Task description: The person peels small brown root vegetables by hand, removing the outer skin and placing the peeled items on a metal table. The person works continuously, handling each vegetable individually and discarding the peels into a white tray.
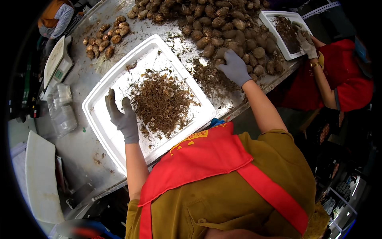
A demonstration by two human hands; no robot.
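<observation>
My left hand [122,119], in a grey glove, is over the left part of a white foam tray [179,64] with its fingers apart and nothing in it. Beside it in the tray lies a heap of brown root fibres and soil [162,103]. My right hand [234,67], gloved in grey too, reaches to the near edge of a large pile of brown taro-like tubers [238,37]. Its fingertips touch or cover a tuber there; whether they grip it is hidden. More loose root fibres [209,74] lie on the metal table between the tray and that hand.
A smaller group of tubers [104,43] lies at the upper left of the metal table [80,149]. A scale [58,64] and clear plastic containers [62,110] are at the left. At right, a co-worker's gloved hand [306,44] is over another foam tray [289,56]. Another person stands upper left.
</observation>
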